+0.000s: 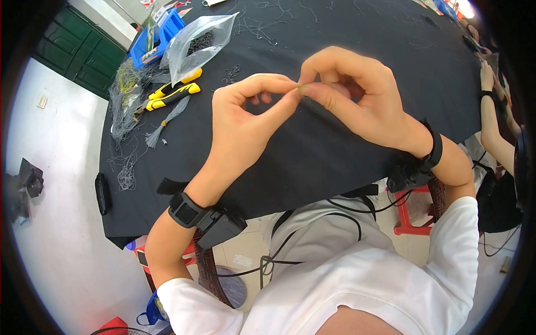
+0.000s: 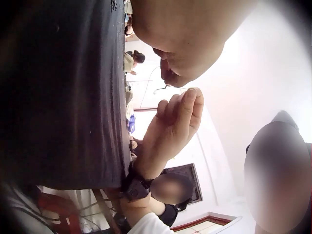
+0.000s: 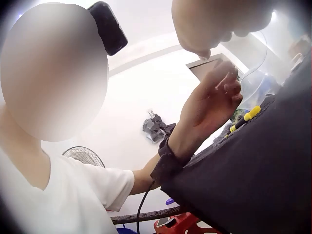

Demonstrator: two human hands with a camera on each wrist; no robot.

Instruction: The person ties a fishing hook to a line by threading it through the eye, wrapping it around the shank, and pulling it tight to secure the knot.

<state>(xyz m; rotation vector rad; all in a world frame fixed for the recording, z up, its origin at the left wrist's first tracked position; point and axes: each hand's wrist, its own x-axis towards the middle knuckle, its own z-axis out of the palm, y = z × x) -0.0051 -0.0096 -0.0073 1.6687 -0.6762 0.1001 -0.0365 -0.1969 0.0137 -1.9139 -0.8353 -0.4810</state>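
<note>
Both hands are raised over the black-covered table, their fingertips meeting in the head view. The left hand [image 1: 244, 120] pinches with thumb and forefinger, and the right hand [image 1: 357, 92] does the same from the other side. Between them is a tiny piece of thin cord [image 1: 302, 90], mostly hidden by the fingertips. A short, dark, curved end of the cord [image 2: 161, 89] shows by the fingertips in the left wrist view. The right hand's other fingers are curled in toward the palm.
Yellow-and-black pliers [image 1: 174, 96] lie at the left beside a tied bundle of grey cords [image 1: 163, 126]. Behind them are a clear plastic bag [image 1: 215, 39] of dark pieces and a blue bin [image 1: 146, 51]. Loose grey threads [image 1: 127, 174] lie on the black cloth [image 1: 301, 167].
</note>
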